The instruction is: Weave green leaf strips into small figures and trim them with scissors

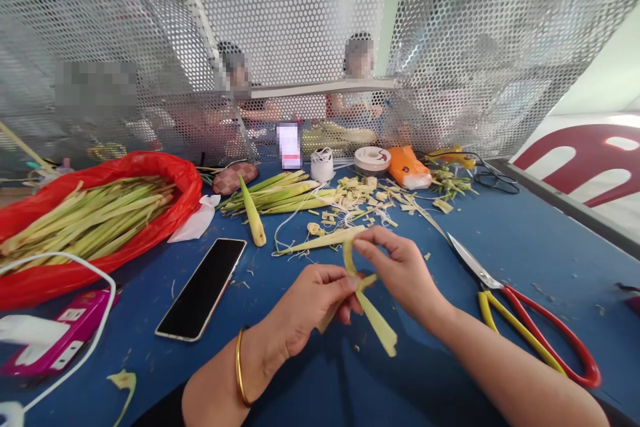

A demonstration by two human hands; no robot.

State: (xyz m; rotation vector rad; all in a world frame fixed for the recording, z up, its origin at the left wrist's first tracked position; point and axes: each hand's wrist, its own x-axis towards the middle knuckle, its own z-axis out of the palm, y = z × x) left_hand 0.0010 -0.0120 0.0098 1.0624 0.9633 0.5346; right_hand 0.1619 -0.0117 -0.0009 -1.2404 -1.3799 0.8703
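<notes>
Over the blue table, my left hand (327, 297) pinches a folded pale-green leaf strip (376, 321), whose wide cut end hangs down to the right. My right hand (397, 267) is closed, thumb against fingers, on the upper curled end of the same strip. Just beyond the hands lies a long pointed leaf piece (320, 240) beside white thread. Behind it are many cut leaf scraps (367, 197) and a bundle of green leaf shoots (280, 193). A single pointed shoot (253, 213) rests left of them. Parts of the strip are hidden by my fingers.
Scissors (487, 280) with red and yellow handles lie open at right. A black phone (203, 290), a magenta power strip (65, 333) and a red bag (170, 167) of leaves occupy the left. A thread spool (323, 165), tape roll (373, 159) and orange packet (407, 167) stand before a perforated screen.
</notes>
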